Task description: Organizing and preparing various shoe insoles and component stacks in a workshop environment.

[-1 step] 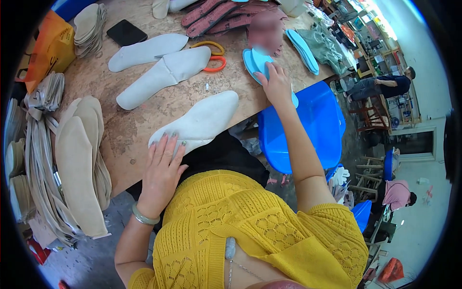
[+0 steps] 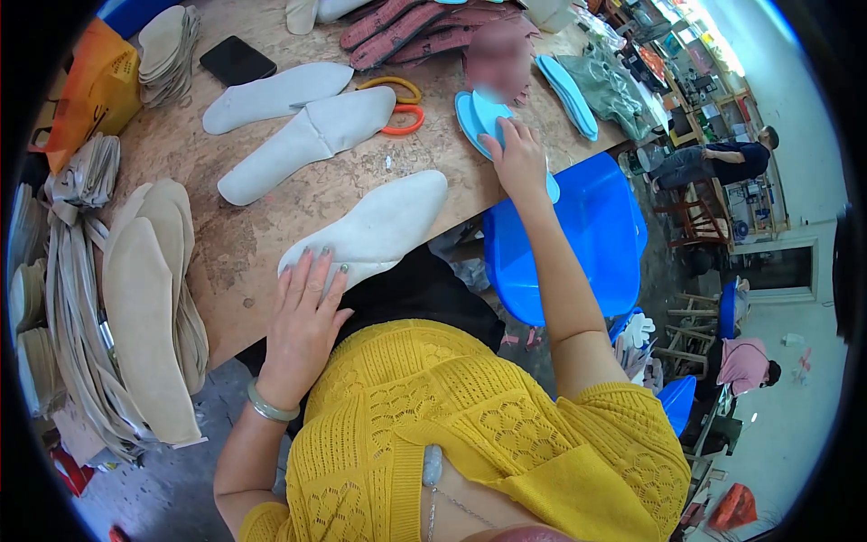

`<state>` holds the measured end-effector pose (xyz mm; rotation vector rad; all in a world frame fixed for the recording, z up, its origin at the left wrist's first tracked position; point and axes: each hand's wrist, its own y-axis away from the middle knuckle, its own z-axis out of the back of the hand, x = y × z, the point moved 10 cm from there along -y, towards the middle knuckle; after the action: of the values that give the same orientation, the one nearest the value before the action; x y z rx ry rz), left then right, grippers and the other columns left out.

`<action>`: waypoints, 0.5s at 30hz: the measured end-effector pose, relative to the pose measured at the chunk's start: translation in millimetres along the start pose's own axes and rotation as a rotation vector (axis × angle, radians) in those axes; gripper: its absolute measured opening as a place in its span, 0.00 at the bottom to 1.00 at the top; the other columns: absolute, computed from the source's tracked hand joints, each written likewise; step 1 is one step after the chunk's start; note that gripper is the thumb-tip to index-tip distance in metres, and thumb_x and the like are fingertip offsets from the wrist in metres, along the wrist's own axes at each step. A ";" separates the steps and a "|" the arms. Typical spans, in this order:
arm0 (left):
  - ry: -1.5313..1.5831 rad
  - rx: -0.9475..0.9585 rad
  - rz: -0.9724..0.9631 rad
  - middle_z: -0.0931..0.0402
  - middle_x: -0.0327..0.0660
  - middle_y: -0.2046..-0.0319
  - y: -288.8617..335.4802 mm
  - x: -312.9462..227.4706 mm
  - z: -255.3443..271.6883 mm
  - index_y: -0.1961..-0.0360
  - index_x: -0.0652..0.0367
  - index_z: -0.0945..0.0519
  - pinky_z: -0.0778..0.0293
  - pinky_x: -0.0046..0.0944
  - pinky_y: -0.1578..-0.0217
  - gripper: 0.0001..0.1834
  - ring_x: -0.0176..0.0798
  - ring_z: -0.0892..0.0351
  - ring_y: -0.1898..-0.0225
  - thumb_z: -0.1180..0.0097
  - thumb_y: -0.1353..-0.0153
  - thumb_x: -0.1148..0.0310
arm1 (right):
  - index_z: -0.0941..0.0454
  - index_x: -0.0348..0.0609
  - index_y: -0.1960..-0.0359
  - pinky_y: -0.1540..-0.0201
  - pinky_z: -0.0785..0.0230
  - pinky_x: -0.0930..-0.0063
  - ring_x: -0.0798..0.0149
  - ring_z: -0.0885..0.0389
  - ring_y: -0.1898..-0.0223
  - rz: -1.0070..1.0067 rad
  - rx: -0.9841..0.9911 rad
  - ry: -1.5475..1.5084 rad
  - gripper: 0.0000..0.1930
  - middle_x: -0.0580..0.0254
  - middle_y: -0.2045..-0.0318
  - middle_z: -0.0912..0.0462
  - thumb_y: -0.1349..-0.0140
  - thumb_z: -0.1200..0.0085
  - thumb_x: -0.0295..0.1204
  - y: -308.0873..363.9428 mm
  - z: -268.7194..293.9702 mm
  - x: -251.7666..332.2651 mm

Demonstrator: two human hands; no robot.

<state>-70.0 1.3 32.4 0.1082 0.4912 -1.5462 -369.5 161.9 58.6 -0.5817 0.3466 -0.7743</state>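
The white insole (image 2: 384,215) stretches far-right beneath the unclenched left hand (image 2: 305,330); blue insoles (image 2: 469,117) underlie the right hand (image 2: 521,161), its grip unclear.

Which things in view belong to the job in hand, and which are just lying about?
Likely the job:
- white insole, under the left hand
- blue insoles, under the right hand
- scissors, perhaps; untouched

Probably lying about:
- phone
- orange bag

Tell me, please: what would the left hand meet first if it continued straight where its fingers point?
Past the white, foot-shaped insole under it, the left hand would probably first meet the nearer similar white insole of the two beyond, though depth is hard to judge.
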 end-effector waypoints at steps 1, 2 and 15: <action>0.014 -0.024 0.004 0.37 0.48 0.39 -1.8 -0.3 3.9 0.45 0.59 0.28 0.42 0.52 0.38 0.28 0.54 0.42 0.36 0.37 0.49 0.68 | 0.23 0.41 0.58 0.60 0.30 0.57 0.51 0.22 0.60 0.008 -0.002 -0.009 0.17 0.54 0.63 0.20 0.44 0.42 0.39 -3.1 -4.3 -2.5; 0.024 -0.044 0.008 0.36 0.48 0.40 -1.7 0.5 7.6 0.45 0.59 0.28 0.41 0.52 0.38 0.28 0.55 0.41 0.36 0.36 0.50 0.68 | 0.23 0.42 0.59 0.62 0.29 0.57 0.52 0.21 0.63 0.013 -0.003 -0.023 0.16 0.53 0.66 0.19 0.43 0.43 0.40 -5.9 -3.4 0.8; 0.106 -0.106 0.065 0.36 0.50 0.42 1.1 2.1 28.7 0.40 0.63 0.34 0.41 0.49 0.38 0.38 0.53 0.38 0.38 0.34 0.52 0.62 | 0.25 0.43 0.50 0.61 0.26 0.72 0.64 0.18 0.65 -0.258 0.166 -0.704 0.14 0.54 0.67 0.18 0.37 0.50 0.29 -36.8 97.8 11.0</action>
<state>-62.4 -11.2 57.2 0.1237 0.6471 -1.4531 -334.1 168.1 157.3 -0.7088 -0.4440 -0.7838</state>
